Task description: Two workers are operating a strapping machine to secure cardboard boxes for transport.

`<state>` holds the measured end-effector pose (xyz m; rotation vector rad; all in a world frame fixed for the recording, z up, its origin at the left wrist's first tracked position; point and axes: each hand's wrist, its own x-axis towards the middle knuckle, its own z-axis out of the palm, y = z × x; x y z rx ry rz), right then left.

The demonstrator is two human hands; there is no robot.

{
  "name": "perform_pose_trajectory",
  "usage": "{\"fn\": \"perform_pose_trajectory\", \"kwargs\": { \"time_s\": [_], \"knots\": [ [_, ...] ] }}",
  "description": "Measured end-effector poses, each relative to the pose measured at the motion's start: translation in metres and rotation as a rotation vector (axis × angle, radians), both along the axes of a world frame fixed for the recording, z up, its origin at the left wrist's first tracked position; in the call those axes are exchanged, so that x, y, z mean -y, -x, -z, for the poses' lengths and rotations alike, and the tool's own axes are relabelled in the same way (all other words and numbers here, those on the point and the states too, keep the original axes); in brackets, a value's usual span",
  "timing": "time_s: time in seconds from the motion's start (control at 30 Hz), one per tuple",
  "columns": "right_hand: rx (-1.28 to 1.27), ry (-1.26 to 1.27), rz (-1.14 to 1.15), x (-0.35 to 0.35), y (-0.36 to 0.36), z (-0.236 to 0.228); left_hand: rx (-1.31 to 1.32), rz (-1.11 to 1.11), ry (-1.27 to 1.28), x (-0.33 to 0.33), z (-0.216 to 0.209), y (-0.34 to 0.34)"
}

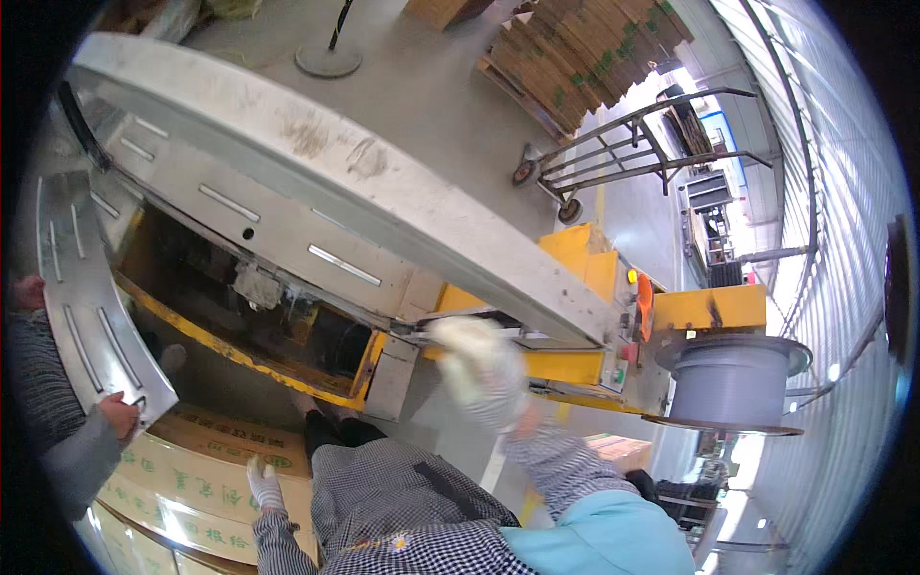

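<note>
My right hand (476,369), in a whitish glove, is smeared by motion beside the yellow machine (565,367), near the lower side of its long metal beam (287,144). Whether it holds anything does not show. Down at my left side, my left hand (265,484) wears a white glove; its fingers are stretched out and it holds nothing visible. Close behind it are stacked cardboard boxes (182,489). In front of me the machine's yellow-edged compartment (192,259) is uncovered, with dark, dirty parts inside.
At far left, a co-worker's hands grip a slotted metal panel (91,297). A spool of pale strap (725,381) stands right of the machine. Beyond are a hand cart (623,153), stacked flat cardboard (575,57) and a round-based stand (328,60).
</note>
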<state>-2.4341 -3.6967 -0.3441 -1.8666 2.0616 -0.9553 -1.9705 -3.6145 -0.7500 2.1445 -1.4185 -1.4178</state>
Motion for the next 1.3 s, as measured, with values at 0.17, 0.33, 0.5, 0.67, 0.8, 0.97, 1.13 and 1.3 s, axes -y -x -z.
{"fn": "perform_pose_trajectory", "kwargs": {
  "time_s": [0.17, 0.33, 0.5, 0.67, 0.8, 0.97, 1.13, 1.3],
  "knots": [
    [-0.224, 0.313, 0.693, -0.082, 0.134, -0.099, -0.147, -0.204, -0.197, 0.013, -0.086, -0.001],
    [-0.511, -1.014, 0.689, -0.125, 0.223, -0.081, -0.231, -0.271, -0.219, -0.012, -0.055, -0.04],
    [-0.183, -0.966, 0.593, -0.141, 0.261, -0.078, -0.183, -0.076, -0.179, -0.019, -0.065, -0.057],
    [-0.071, -1.024, 0.471, -0.139, 0.285, -0.089, -0.172, -0.241, -0.143, -0.058, -0.071, -0.074],
    [-0.463, -0.978, 0.264, -0.136, 0.287, -0.08, -0.111, -0.352, -0.17, -0.099, -0.058, -0.113],
    [-0.49, -1.001, 0.292, -0.141, 0.292, -0.075, -0.019, -0.405, -0.383, -0.122, -0.056, -0.115],
    [-0.507, -0.993, 0.247, -0.129, 0.27, -0.085, -0.142, -0.375, -0.316, -0.115, -0.061, -0.095],
    [-0.55, -0.927, 0.2, -0.14, 0.285, -0.078, -0.232, -0.358, -0.226, -0.071, -0.089, -0.058]
  ]
}}
